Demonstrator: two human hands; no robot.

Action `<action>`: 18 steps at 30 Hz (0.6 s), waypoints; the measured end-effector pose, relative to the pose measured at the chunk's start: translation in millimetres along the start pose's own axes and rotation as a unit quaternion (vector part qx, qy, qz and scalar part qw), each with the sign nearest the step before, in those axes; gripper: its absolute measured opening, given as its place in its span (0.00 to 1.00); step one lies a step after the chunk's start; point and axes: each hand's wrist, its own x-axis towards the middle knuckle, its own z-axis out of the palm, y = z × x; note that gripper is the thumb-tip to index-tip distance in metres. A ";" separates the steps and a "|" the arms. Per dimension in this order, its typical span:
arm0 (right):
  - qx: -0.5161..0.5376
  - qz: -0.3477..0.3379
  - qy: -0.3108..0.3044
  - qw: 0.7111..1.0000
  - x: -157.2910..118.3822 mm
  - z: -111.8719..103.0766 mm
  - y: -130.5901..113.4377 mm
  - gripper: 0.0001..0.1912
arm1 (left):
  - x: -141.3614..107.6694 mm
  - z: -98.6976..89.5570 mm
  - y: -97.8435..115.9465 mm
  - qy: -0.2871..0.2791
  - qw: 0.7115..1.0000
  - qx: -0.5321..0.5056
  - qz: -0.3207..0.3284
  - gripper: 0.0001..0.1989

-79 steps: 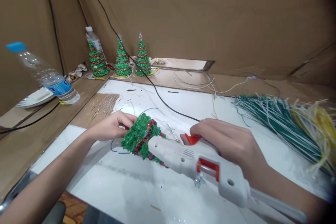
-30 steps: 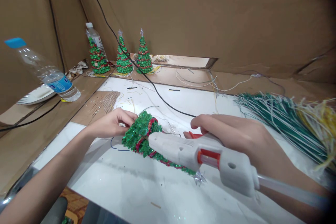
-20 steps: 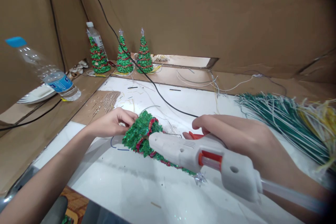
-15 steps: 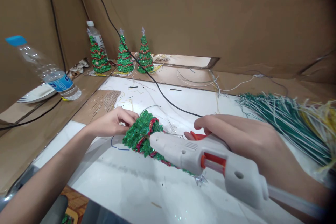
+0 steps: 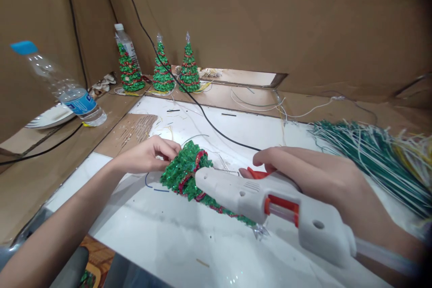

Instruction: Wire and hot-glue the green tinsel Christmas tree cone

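My left hand (image 5: 153,155) grips a small green glittery Christmas tree (image 5: 184,173) by its base end; the fingertips are partly hidden behind it. The tree lies tilted over the white board (image 5: 145,229), its clear star top (image 5: 260,231) pointing right and toward me. Red garland winds around it. My right hand (image 5: 324,184) is closed around a white hot glue gun (image 5: 243,191) with an orange trigger and a clear glue stick (image 5: 384,252) at its rear. The gun's nozzle end is at the tree's side and hides part of it; I cannot tell whether it touches.
Three similar trees (image 5: 190,69) stand at the back left beside a clear bottle (image 5: 130,47). A tilted water bottle (image 5: 81,103) and a white plate (image 5: 50,117) are at the left. Bundled green wires (image 5: 367,157) lie at the right. A black cable (image 5: 209,119) crosses the board.
The whole view has shifted slightly, so most things sit a little further right. Both hands keep their hold, and the glue gun stays at the tree's side.
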 end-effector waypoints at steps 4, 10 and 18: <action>0.047 0.022 -0.025 0.998 3.9 -4.7 2.3 0.04 | -0.2 -0.6 -1.0 -0.008 1.000 0.006 -0.005 0.09; 0.055 0.027 -0.077 0.995 10.1 -9.1 5.6 0.03 | 0.6 -0.4 0.4 -0.008 1.000 0.001 -0.011 0.09; 0.019 0.033 -0.075 0.996 26.9 -3.0 10.5 0.02 | 1.4 -1.1 -2.8 -0.002 1.000 0.002 0.001 0.10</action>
